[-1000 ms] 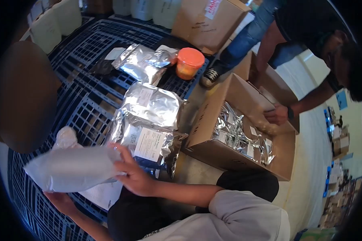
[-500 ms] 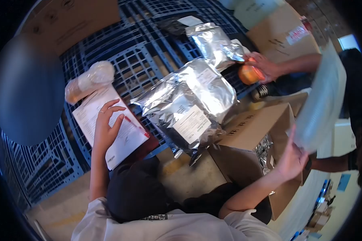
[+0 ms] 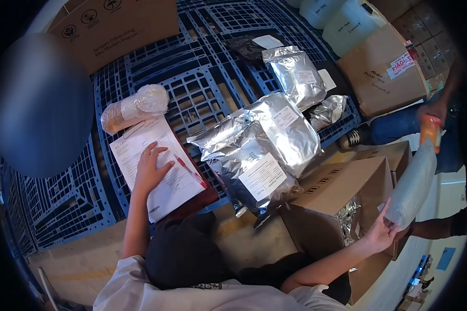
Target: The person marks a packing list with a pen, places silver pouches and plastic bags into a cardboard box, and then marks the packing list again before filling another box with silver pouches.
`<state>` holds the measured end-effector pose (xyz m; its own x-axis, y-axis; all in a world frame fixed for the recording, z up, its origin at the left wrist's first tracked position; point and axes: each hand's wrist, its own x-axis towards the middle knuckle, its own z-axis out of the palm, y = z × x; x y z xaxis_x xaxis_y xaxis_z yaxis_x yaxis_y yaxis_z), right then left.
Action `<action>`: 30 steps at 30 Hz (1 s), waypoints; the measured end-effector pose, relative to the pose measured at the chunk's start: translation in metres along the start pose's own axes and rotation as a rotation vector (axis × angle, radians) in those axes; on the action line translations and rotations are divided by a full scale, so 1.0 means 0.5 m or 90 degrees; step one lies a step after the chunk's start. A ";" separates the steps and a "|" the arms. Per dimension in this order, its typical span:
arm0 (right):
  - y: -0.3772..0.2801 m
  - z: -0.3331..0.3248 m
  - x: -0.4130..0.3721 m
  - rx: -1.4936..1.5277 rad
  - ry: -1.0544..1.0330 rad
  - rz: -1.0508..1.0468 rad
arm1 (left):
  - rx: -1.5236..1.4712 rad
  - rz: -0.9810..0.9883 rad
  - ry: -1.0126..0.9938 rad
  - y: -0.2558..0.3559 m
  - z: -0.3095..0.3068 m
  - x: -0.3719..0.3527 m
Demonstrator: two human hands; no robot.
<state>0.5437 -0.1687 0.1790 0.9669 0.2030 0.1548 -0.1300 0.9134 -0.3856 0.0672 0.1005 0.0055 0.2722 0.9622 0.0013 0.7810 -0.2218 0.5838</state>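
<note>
My left hand (image 3: 151,168) lies with fingers spread on the printed sheets (image 3: 163,194), beside a red pen (image 3: 188,171). Under the papers shows a dark red folder (image 3: 205,197). At the right, my right hand (image 3: 381,233) grips the near end of a long sheet of bubble wrap (image 3: 412,189). At its far end, another person's hand (image 3: 435,111) holds an orange object (image 3: 430,132), whose kind I cannot make out. Below my right hand stands an open cardboard box (image 3: 342,192) with silvery packaging inside.
Silver foil pouches (image 3: 288,129) with labels lie on the blue plastic pallet (image 3: 187,88). A bubble-wrapped bundle (image 3: 137,106) rests above the papers. Cardboard boxes (image 3: 124,36) stand at the back left and back right, with pale jerrycans (image 3: 353,28) behind. A blurred blue rounded shape fills the left.
The other person's hand has lifted the orange object off the pallet to the bubble wrap's far end. The wrap has swung lower. My left hand has settled on the papers; the view has shifted.
</note>
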 end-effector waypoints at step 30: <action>0.004 -0.040 0.034 -0.026 0.040 -0.086 | 0.145 -0.026 -0.084 0.024 0.013 0.022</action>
<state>0.5640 -0.1703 0.1627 0.9868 0.0560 0.1516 0.0098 0.9155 -0.4022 0.0829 0.1075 0.0073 0.2976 0.9455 -0.1324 0.8949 -0.2280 0.3836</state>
